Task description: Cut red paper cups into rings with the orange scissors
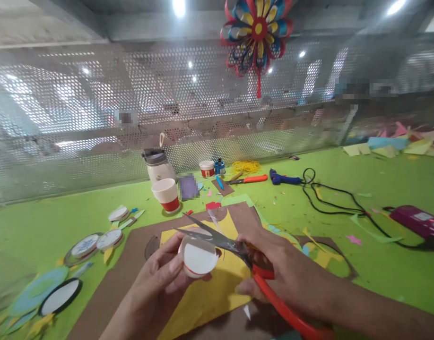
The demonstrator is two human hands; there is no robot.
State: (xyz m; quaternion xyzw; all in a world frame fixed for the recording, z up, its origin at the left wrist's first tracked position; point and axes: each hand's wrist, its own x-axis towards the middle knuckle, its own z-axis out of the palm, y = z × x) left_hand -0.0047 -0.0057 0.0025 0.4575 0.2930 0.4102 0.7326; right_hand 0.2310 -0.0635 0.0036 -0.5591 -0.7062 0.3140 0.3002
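Note:
My left hand is closed on a small white paper cup bottom with a red rim, held up over the sheets. My right hand grips red-handled scissors, whose blades are spread apart at the cup's upper edge. Under both hands lie a yellow paper sheet and brown cardboard on the green table.
A red-and-white paper cup, a bottle, a small tub, an orange cutter and a blue glue gun with black cable stand behind. Cut discs lie left. A pink box sits right. Perforated metal panel at back.

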